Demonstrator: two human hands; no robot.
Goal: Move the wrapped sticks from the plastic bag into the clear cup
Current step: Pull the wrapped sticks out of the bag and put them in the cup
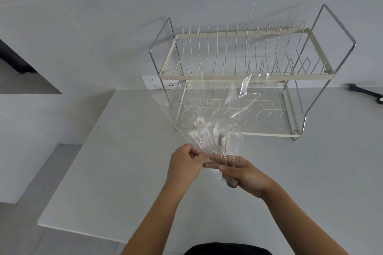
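Observation:
A clear plastic bag (223,109) is held up above the white counter, its open end rising in front of the dish rack. Inside it, a bundle of white wrapped sticks (207,134) fans upward from my hands. My left hand (184,163) pinches the bag's lower left side by the base of the sticks. Through the film, my right hand (240,174) grips the bottom of the bag and the stick ends. No clear cup is in view.
A two-tier cream wire dish rack (244,76) with a chrome frame stands behind the bag against the tiled wall. A wall socket (153,83) sits left of it. A black tool (366,94) lies at the far right. The counter's left edge (72,151) drops to the floor.

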